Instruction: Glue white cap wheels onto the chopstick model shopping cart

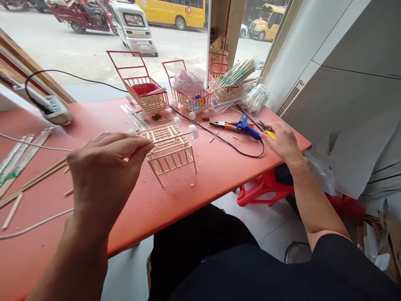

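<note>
My left hand (105, 167) pinches a thin wooden stick with a white wheel (193, 131) at its far end, held over an upturned little cart of bare sticks (169, 150) on the orange table (203, 175). My right hand (282, 140) rests at the table's right edge, fingers curled on the yellow handle of a small tool (270, 134), right beside a blue glue gun (247, 126) and its black cord.
Three finished stick carts with red frames (144, 90) (191, 98) (224, 81) stand at the back by the window. Pliers with orange handles (225, 124), loose chopsticks (34, 177), a power strip (52, 108), white cables and a red stool (266, 188) below are around.
</note>
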The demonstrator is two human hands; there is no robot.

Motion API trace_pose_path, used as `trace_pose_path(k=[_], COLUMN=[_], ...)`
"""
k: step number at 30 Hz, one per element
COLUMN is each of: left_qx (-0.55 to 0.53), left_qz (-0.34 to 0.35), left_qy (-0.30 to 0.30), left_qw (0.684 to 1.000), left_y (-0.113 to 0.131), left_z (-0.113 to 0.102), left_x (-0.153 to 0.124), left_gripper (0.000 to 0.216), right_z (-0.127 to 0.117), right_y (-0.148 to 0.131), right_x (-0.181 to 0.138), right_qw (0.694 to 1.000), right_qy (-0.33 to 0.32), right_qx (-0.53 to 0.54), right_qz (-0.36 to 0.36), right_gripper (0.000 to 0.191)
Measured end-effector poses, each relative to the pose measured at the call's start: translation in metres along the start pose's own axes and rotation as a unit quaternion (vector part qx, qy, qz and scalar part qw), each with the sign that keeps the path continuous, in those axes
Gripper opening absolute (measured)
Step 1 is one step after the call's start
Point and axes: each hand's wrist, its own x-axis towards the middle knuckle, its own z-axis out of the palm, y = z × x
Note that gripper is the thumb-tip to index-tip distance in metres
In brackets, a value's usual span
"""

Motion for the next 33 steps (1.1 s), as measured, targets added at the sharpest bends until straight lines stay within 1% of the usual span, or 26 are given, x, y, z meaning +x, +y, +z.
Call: trace_pose_path(k=[3, 5, 7, 10, 13, 16, 18, 21, 23, 26, 28, 30, 31, 33], left_qx=[-0.003, 0.003, 0.009, 0.011, 0.015, 0.016, 0.017, 0.02, 0.02, 0.015, 0.013, 0.013, 0.014, 0.017], left_qz=[0.004, 0.004, 0.008, 0.024, 0.02, 0.011, 0.009, 0.006, 0.006, 0.008, 0.008, 0.006, 0.006, 0.005], left_qy=[0.012, 0.015, 0.012, 0.01, 0.008, 0.005, 0.004, -0.004, -0.004, -0.001, -0.002, -0.001, 0.002, 0.002], left_qw=[1.0, 1.0, 1.0, 1.0, 1.0, 1.0, 1.0, 1.0, 1.0, 1.0, 1.0, 1.0, 1.0, 1.0], left_y=[-0.002, -0.003, -0.002, -0.001, 0.0, 0.0, 0.0, 0.001, 0.001, 0.002, 0.002, 0.002, 0.002, 0.002], left_z=[0.001, 0.002, 0.003, 0.004, 0.005, 0.005, 0.004, 0.003, 0.002, 0.002, 0.003, 0.003, 0.003, 0.003], left_x=[0.0, 0.0, 0.001, 0.002, 0.003, 0.003, 0.003, 0.003, 0.003, 0.003, 0.003, 0.002, 0.002, 0.002], left_gripper=[0.025, 0.024, 0.023, 0.025, 0.024, 0.024, 0.023, 0.022, 0.022, 0.024, 0.026, 0.026, 0.025, 0.024], right_z=[0.014, 0.022, 0.031, 0.044, 0.058, 0.069, 0.071, 0.068, 0.063, 0.057, 0.053, 0.045, 0.039, 0.023], right_y=[-0.02, -0.033, -0.04, -0.039, -0.029, -0.017, -0.01, -0.002, 0.002, 0.004, 0.002, -0.004, -0.009, -0.025], right_x=[0.007, 0.015, 0.023, 0.029, 0.027, 0.024, 0.023, 0.025, 0.027, 0.03, 0.031, 0.033, 0.033, 0.032], right_qw=[0.999, 0.997, 0.995, 0.994, 0.996, 0.998, 0.997, 0.991, 0.98, 0.963, 0.945, 0.907, 0.885, 0.856], right_qy=[-0.023, -0.047, -0.073, -0.089, -0.064, -0.013, 0.018, 0.054, 0.069, 0.07, 0.083, 0.111, 0.122, 0.115], right_qx=[-0.029, -0.048, -0.062, -0.061, -0.034, 0.004, 0.025, 0.079, 0.142, 0.206, 0.258, 0.353, 0.404, 0.48], right_qz=[-0.034, -0.041, -0.023, 0.025, 0.049, 0.057, 0.068, 0.095, 0.123, 0.16, 0.185, 0.2, 0.195, 0.154], right_gripper=[0.047, 0.052, 0.051, 0.042, 0.034, 0.027, 0.023, 0.018, 0.023, 0.038, 0.047, 0.054, 0.055, 0.054])
